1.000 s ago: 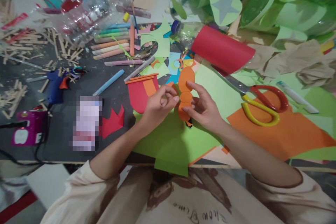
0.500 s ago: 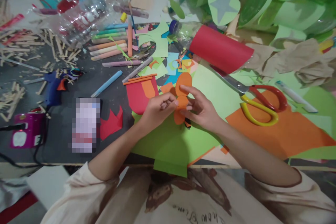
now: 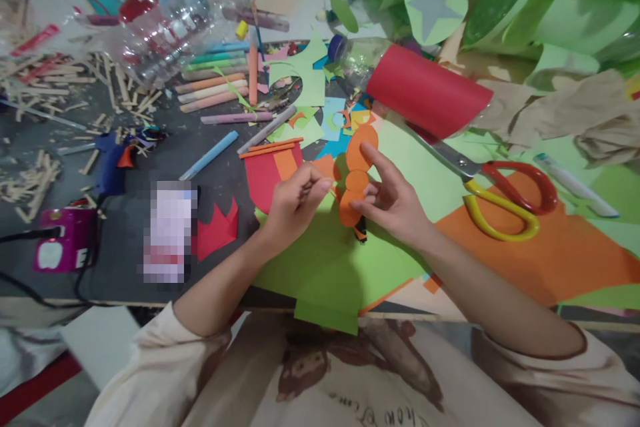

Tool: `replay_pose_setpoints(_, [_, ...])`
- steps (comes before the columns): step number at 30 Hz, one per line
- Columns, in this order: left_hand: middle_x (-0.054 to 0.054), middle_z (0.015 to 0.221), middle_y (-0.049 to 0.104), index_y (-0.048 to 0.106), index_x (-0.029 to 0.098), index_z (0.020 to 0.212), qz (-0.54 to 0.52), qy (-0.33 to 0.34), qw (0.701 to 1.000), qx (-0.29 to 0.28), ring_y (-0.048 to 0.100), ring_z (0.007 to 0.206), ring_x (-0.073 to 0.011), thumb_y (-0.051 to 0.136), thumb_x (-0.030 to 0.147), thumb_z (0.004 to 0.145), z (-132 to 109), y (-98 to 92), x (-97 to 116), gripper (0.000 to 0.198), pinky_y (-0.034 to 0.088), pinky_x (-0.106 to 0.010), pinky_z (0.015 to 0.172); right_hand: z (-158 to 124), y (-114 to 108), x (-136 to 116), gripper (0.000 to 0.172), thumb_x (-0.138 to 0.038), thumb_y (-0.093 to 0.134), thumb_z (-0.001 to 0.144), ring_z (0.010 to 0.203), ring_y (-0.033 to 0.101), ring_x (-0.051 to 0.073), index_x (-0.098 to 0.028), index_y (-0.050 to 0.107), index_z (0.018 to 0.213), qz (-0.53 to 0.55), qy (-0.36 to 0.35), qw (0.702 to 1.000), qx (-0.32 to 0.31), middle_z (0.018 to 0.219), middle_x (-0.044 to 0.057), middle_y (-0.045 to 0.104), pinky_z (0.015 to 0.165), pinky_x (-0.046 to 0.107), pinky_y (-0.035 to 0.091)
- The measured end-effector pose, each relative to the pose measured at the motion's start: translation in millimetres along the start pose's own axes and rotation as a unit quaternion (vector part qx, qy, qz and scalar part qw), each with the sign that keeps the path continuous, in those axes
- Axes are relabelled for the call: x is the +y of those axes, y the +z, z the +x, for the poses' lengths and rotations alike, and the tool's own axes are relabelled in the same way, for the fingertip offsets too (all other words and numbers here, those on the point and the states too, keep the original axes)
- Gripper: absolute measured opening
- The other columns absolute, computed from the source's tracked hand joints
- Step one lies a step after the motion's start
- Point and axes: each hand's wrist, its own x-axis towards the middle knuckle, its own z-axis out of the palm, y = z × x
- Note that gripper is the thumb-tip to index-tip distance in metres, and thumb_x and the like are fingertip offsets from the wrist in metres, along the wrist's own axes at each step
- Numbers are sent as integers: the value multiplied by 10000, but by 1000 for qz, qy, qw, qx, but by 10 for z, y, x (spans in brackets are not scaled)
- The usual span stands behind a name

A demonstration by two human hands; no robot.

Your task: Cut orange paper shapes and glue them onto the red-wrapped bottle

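Observation:
My right hand (image 3: 400,203) holds an orange paper cutout (image 3: 357,181) by its right side. The cutout has rounded lobes at both ends and a small oval in the middle, like a bow. Just left of it, my left hand (image 3: 300,203) is closed in a pinch, and a thin pale sliver shows at its fingertips, too small to name. Under both hands lies green paper (image 3: 320,267). A red paper piece (image 3: 260,177) with orange strips along its top sits beside my left hand. Below the cutout, a small black object (image 3: 361,232) shows partly.
Scissors (image 3: 465,167) with red and yellow handles rest on orange paper (image 3: 565,253) at right. A red-wrapped bottle (image 3: 430,90) lies behind. To the left are a phone (image 3: 170,233), a blue glue gun (image 3: 111,163), markers (image 3: 213,155) and scattered wooden sticks (image 3: 37,180).
My left hand has drawn back from the cutout's middle, so the small oval now shows fully. My right hand has shifted slightly right with the cutout. The view has moved a little.

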Motion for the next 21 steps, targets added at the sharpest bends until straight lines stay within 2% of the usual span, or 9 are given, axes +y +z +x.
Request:
replay_pose_setpoints(4, [92,483,474,508,195,671,-39,84,979,182,363,323,-19,622,402,928,83,-306,95,349,271,-155,332,19,-7,-2,785,-464,702,849,660,503,77,-441,327,1539,3,6,1000,-8,1634,55,311,615,264,556])
replay_pose_setpoints(7, [92,428,454,520,202,615,37,125,941,314,381,310,-61,680,465,797,165,-984,20,357,326,-206,329,34,-10,-8,745,-458,697,852,657,499,73,-442,370,1521,4,13,1000,-9,1613,50,330,621,264,552])
replay_pose_setpoints(9, [17,655,646,585,203,726,221,47,914,336,578,501,-144,700,450,653,172,-1545,-82,281,516,-319,507,46,-10,-8,722,-442,697,850,667,510,68,-432,401,1508,7,16,1000,-10,1585,49,352,629,260,549])
replay_pose_setpoints(10, [-41,894,711,604,203,816,359,-29,872,330,669,746,-221,744,397,578,156,-1804,-129,338,576,-436,762,53,-10,-6,715,-433,700,848,671,513,64,-431,411,1502,12,17,1000,-13,1578,46,355,634,256,547])
replay_pose_setpoints(12, [-134,1081,699,536,220,775,520,-216,765,312,626,1081,-404,756,356,516,100,-2192,-191,366,409,-666,1046,65,-14,0,713,-419,707,845,670,504,55,-443,415,1496,21,20,999,-22,1588,37,340,639,243,541])
replay_pose_setpoints(13, [-151,1096,687,503,230,735,543,-298,737,272,585,1152,-448,723,397,581,69,-2306,-206,316,359,-711,1065,70,-17,3,718,-418,710,844,664,493,51,-451,410,1495,23,22,999,-24,1602,33,326,636,236,537])
replay_pose_setpoints(15, [-135,853,671,439,247,629,539,-428,697,200,622,1026,-457,691,454,627,19,-2393,-219,326,452,-691,951,73,-25,8,737,-436,716,841,656,478,48,-461,392,1502,25,25,999,-20,1635,30,279,631,232,535])
replay_pose_setpoints(20, [27,459,376,423,258,567,542,-460,670,214,520,580,-237,728,390,591,37,-2473,-366,334,538,-582,771,78,-39,20,795,-538,698,836,691,509,67,-450,328,1533,19,22,999,-17,1657,34,233,646,255,547])
replay_pose_setpoints(21, [37,420,359,440,255,552,555,-434,681,201,480,526,-210,727,398,586,59,-2557,-426,322,541,-578,740,85,-43,25,803,-552,691,836,694,511,72,-453,313,1538,16,19,1000,-19,1653,32,241,630,255,539])
